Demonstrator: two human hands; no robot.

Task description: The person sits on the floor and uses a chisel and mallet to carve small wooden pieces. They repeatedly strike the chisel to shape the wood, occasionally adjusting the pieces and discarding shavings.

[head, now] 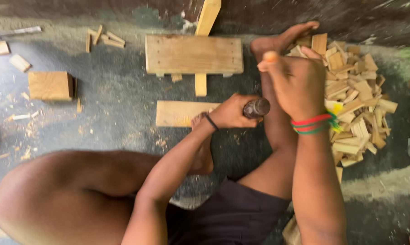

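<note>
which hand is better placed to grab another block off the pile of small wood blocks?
Right hand: it hovers at the edge of the pile of small wood blocks. The left hand is shut on a dark cylindrical handle, farther from the pile.

Head cam only: looks straight down, close over lap, hands, floor [114, 104].

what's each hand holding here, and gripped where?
Left hand grips a dark round tool handle around its shaft, end protruding. Right hand is closed in a fist; anything inside cannot be told.
</note>
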